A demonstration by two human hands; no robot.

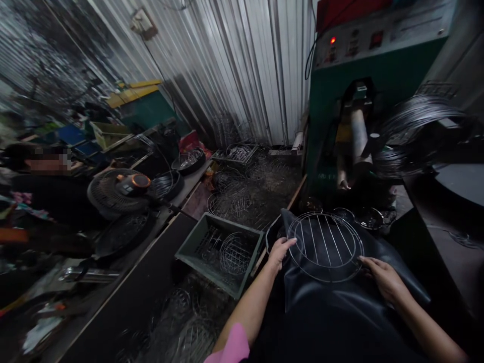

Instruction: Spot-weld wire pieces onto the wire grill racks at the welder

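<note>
A round wire rack (325,246) with parallel bars inside double rings is held level above a black apron or sheet (340,297) over my lap. My left hand (280,253) grips its left rim, thumb on top. On the opposite rim, the fingers of my right hand (383,278) pinch the wire. Just left of my left arm stands a green plastic crate (217,286) with several similar round wire racks (236,253) inside.
At right stands a green welding-type machine (328,101) with a lit red lamp and wire coils (423,113) beside it. Loose wire racks (242,194) cover the floor ahead. A fan (119,191) and another person (49,196) are at left, near a corrugated metal wall (242,65).
</note>
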